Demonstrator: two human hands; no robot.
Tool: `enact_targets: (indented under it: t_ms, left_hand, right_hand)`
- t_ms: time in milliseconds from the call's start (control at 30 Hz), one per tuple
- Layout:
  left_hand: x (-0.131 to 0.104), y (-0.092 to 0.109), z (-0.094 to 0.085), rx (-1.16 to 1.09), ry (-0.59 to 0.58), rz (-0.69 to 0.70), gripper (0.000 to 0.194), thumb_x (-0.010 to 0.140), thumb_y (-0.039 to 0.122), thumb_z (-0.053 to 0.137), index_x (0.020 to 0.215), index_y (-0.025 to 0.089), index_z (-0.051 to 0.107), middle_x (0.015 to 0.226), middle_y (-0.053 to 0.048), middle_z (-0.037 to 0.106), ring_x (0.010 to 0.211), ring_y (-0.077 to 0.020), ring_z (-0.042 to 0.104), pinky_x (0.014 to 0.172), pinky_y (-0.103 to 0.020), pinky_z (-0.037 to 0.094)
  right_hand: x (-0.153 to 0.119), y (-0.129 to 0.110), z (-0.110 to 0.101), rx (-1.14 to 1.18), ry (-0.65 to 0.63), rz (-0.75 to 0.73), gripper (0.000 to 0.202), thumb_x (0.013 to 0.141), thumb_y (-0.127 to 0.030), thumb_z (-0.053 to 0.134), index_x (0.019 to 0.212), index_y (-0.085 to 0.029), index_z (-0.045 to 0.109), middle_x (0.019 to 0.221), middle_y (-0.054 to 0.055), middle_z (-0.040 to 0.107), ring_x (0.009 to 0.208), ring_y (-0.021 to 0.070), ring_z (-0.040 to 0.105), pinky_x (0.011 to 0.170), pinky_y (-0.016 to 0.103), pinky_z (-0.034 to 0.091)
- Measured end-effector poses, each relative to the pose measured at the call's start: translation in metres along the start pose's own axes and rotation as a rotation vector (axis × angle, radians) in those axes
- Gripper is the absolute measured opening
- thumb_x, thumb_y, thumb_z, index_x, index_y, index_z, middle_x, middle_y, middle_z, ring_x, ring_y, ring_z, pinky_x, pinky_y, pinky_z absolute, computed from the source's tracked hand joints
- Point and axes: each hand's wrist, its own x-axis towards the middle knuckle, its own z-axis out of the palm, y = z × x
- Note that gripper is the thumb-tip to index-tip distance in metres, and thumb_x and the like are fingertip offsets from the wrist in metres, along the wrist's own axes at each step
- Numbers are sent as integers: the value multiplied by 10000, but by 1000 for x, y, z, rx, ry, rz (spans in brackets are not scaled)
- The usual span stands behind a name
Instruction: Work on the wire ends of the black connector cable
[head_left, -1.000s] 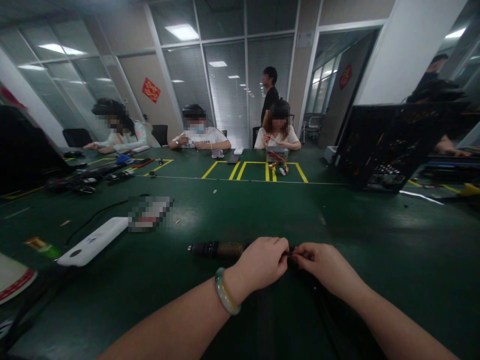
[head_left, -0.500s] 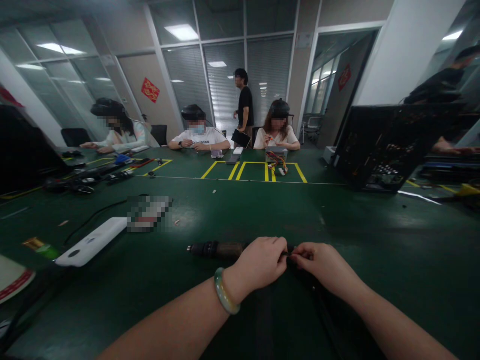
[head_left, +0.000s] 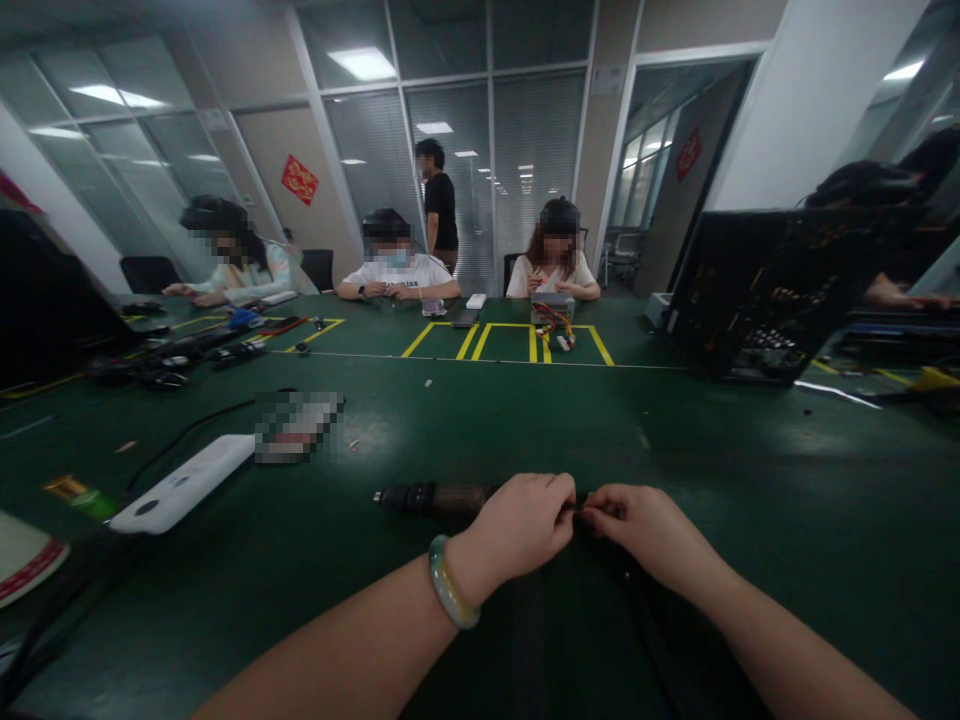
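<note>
hands (head_left: 529, 525) pinching small part (head_left: 578, 509), partly hiding tool (head_left: 431, 498), black case (head_left: 780, 285) beyond right

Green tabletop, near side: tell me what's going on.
The person's left hand and right hand nearly meet at the fingertips, seemingly pinching a thin dark piece, too small to identify. A dark cylindrical tool with a metal tip lies on the green tabletop, partly hidden behind the left hand. Further left lies a long white plastic object.
</note>
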Motion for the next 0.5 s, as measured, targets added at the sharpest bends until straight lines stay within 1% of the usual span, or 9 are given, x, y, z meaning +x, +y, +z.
enact_targets:
  t_ms: [167,367,500]
  left_hand:
    - [0,-2,1,7,1,57,71,883,181,496,927,191,550,891,-18,592,845,-168,568,816,-315,442]
    - [0,0,0,8,4,-3,55,879,199,501,918,171,526,873,-28,585,819,-174,564,753,-307,457]
    - [0,0,1,-1,11,14,93,872,188,506,961,181,532,891,-27,592,833,-176,567,785,-317,455]
  right_hand:
    - [-1,0,-1,10,-12,-8,189,864,-347,551,887,-253,713,772,-24,725,653,152,652,563,232,405]
    - [-2,-2,-2,11,-17,10,191,857,-333,549,876,-234,712,771,-6,726,655,156,655,561,233,404]
    - [-1,-1,-2,12,-17,-2,197,860,-344,547,890,-238,710,788,-7,726,668,157,655,574,234,408]
